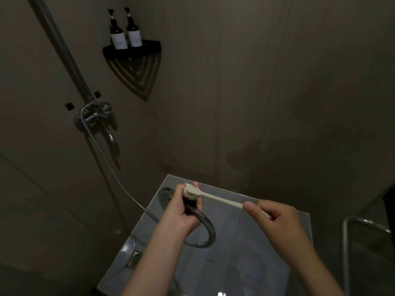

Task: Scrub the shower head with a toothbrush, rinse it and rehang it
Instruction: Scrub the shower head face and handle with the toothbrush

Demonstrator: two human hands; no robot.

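Grips the shower head (190, 207) in the left hand (181, 212), fingers curled round its dark body, well below and to the right of the tap (96, 116). Pinches the toothbrush (222, 199) near the tail of its handle in the right hand (273, 218), thumb on top, further right of the tap again. Sets the bristle end against the pale face of the head. Judged as the scrubbing step, with rinsing and rehanging not yet done.

Hazards noted:
- Far-end grip on a thin handle: likely to flex or skid off the small face under pressure, missing nozzles.
- One-handed hold on a smooth body: liable to twist or drop onto the tiled floor (235, 242) if the fingers loosen, more so once water runs.
- Hose (205, 233) looped under the left wrist and running up to the tap: apt to snag or tug the head aside.
- Dim light: hard to confirm a clean result.
- No holder visible on the rail (64, 50) above the tap: rehang point unconfirmed.
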